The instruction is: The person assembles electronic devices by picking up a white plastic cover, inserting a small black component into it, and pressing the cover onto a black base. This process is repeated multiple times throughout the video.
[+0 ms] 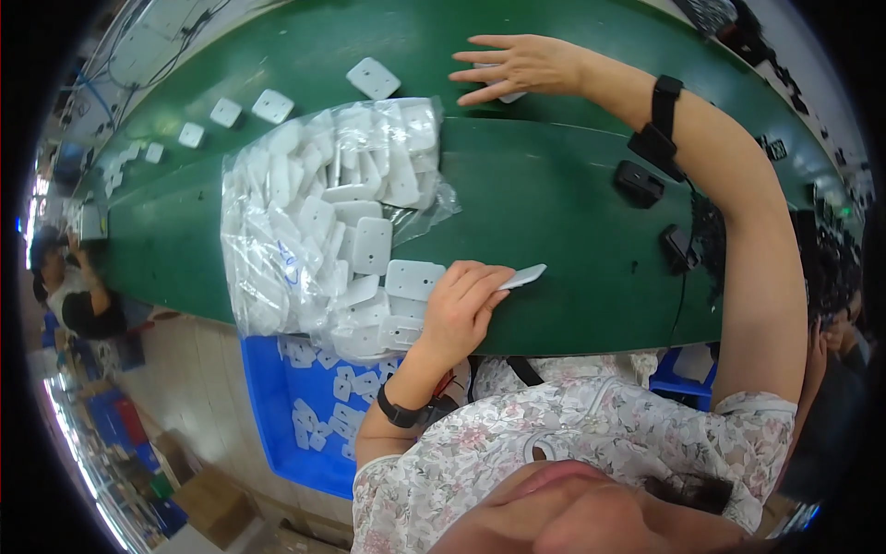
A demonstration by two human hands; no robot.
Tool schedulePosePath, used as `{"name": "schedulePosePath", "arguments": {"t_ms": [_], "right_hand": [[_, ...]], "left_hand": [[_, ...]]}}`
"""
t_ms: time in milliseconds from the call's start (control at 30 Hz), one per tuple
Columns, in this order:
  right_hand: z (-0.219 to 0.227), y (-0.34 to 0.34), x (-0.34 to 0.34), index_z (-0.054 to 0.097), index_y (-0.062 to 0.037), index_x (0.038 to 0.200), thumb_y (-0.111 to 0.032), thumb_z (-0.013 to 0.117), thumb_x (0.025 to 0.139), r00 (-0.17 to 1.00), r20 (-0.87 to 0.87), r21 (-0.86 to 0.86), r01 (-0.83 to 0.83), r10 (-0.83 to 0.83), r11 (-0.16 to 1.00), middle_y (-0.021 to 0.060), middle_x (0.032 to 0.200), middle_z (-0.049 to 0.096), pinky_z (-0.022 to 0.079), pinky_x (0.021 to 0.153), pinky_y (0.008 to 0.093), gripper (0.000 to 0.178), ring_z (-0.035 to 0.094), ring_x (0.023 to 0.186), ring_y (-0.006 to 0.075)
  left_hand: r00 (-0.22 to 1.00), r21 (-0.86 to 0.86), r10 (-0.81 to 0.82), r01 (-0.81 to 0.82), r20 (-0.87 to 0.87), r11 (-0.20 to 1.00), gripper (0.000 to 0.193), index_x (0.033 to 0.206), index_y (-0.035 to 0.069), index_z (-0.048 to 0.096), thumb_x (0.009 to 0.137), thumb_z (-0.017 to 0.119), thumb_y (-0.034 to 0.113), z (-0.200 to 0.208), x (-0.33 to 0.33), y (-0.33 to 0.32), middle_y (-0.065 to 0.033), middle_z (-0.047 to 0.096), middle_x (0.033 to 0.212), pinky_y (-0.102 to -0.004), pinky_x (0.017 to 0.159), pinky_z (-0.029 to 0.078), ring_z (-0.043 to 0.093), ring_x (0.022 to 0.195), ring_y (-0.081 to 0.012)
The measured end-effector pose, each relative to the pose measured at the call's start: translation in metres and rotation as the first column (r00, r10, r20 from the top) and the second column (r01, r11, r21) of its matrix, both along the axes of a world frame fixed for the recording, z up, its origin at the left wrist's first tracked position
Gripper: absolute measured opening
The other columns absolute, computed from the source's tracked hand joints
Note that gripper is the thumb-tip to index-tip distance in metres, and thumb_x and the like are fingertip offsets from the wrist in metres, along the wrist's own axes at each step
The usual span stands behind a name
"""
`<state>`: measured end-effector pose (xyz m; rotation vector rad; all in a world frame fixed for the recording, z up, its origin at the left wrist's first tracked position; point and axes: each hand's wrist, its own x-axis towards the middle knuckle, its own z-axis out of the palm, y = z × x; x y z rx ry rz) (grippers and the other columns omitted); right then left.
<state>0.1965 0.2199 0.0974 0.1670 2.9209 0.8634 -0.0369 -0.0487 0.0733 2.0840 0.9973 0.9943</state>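
Nearest, at 7 o'clock below the tabletop edge: blue bin (268, 406) holding loose white plates. Left hand (459, 309), grip pinching a white plastic plate (522, 276), at centre on the green tabletop (572, 240). Touching it at 9 o'clock: clear bag (323, 222) heaped with white plates, blocking the left tabletop. Black devices (639, 182) at 3 o'clock. Far, 12 o'clock: right hand (517, 66), fingers spread flat over another plate (507, 93). Single plates (373, 78) at 11 o'clock. Another person (69, 286) at 9 o'clock.

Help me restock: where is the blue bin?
In the head view the blue bin sits low on the left, below the green table edge, under the plastic bag of white plates and left of the left hand.
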Motion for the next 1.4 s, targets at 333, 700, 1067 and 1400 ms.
{"name": "schedulePosePath", "arguments": {"t_ms": [333, 700, 1067, 1400], "right_hand": [[0.093, -0.085, 0.047, 0.049, -0.0084, 0.129, -0.002, 0.058, 0.076, 0.698, -0.701, -0.030, 0.180, -0.149, 0.983, 0.0124, 0.128, 0.054, 0.039, 0.101, 0.0387, 0.054, 0.052, 0.116, 0.0256], [0.022, -0.284, 0.042, 0.055, -0.0071, 0.119, -0.029, 0.073, 0.077, 0.372, -0.407, -0.843, 0.199, -0.834, 0.500, 0.0130, 0.110, 0.056, 0.048, 0.083, 0.0354, 0.051, 0.058, 0.094, 0.0304], [-0.028, -0.299, 0.036, 0.060, -0.0048, 0.091, -0.007, 0.064, 0.081, 0.181, -0.450, -0.878, 0.091, -0.874, 0.470, 0.0080, 0.081, 0.054, 0.044, 0.067, 0.0364, 0.011, 0.053, 0.077, 0.0264], [-0.037, -0.296, 0.040, 0.060, -0.0052, 0.087, -0.007, 0.065, 0.080, 0.205, -0.465, -0.872, 0.061, -0.861, 0.485, 0.0067, 0.082, 0.053, 0.044, 0.066, 0.0363, 0.008, 0.053, 0.076, 0.0257]], "left_hand": [[0.999, -0.037, 0.046, -0.045, 0.017, 0.998, 0.017, 0.098, 0.001, 0.064, 0.081, 0.061, -0.003, 0.000, 0.006, 0.006, -0.0119, 0.065, 0.092, -0.0354, 0.073, 0.049, 0.061, 0.084, -0.0303], [0.986, -0.233, -0.113, 0.082, -0.122, 0.969, 0.018, 0.104, 0.000, 0.063, 0.089, 0.061, 0.011, -0.004, 0.035, 0.018, -0.0132, 0.066, 0.082, -0.0308, 0.066, 0.050, 0.064, 0.069, -0.0220], [0.907, 0.217, 0.174, -0.095, -0.383, 0.972, 0.034, 0.097, 0.004, 0.063, 0.087, 0.062, 0.036, 0.042, 0.063, 0.124, -0.0158, 0.064, 0.095, -0.0418, 0.076, 0.049, 0.061, 0.091, -0.0336], [0.884, -0.225, 0.309, -0.400, -0.352, 0.888, 0.052, 0.120, 0.004, 0.060, 0.083, 0.070, 0.039, -0.002, 0.053, 0.281, -0.0092, 0.065, 0.105, -0.0293, 0.062, 0.052, 0.062, 0.086, -0.0180]]}}
